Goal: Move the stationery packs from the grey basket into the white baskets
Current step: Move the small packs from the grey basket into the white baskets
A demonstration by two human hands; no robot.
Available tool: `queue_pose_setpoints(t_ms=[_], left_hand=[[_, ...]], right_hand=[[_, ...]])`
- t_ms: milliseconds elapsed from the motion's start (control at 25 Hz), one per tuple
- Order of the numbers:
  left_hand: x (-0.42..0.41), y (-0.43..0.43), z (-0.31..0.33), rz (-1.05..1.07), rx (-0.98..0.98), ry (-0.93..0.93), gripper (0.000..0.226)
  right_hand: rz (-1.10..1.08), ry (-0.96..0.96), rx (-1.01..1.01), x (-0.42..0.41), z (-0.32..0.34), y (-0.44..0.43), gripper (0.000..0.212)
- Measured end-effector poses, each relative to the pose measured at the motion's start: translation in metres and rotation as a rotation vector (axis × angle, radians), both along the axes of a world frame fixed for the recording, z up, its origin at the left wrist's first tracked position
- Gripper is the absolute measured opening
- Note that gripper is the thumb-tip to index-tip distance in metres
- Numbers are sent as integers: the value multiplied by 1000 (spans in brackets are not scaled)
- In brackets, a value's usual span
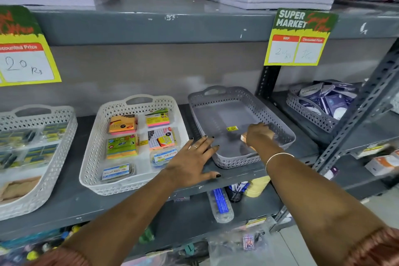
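1. Shelf point(133, 205) and baskets: grey basket point(278, 121) sits at the shelf's front edge, its near rim just above the drop. Nearly empty; only a yellow sticker point(232, 128) shows on its floor. Risk: a light basket, pulled by the lifting hand, slides off the edge.
2. White basket point(92, 149), just left of the grey one: already holds several sticky-note packs point(122, 146) and boxes in two columns. Risk: little free floor; a dropped pack lands on others and tilts or knocks them askew.
3. Far white basket point(58, 157), at the left edge of view: contents blurred, free room not determinable.
4. Right hand point(258, 134): inside the grey basket near its front right corner, curled around a small orange-and-white pack point(245, 138), mostly hidden under the palm. Risk: shallow grip on a small pack; catches on the perforated rim during lift and slips out.
5. Left hand point(192, 162): open, fingers spread, flat on the shelf between the two baskets, holding nothing, fingertips touching the grey rim. Risk: blocks the crossing path; collision with the loaded hand.
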State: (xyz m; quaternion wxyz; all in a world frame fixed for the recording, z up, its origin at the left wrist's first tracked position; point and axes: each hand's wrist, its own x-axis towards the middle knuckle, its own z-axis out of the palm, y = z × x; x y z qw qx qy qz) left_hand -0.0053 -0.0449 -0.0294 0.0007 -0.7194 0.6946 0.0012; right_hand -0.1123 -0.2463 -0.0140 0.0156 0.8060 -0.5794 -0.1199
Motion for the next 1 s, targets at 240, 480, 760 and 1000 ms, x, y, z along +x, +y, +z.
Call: queue_pose_setpoints(t_ms=[240,480,760,1000], left_hand=[[1,0,-2,3,-21,14,79],[2,-2,-4,0,-8,12,78],[16,26,12,154,-66,66,67],[84,132,36,455,-142,-3,64]], right_hand=[[3,-43,37,9,-1,4,62],[-5,-146,72,14,-1,13,51],[131,-297,-24,68,48,33,54],[451,-405,-14,171,74,107,53]])
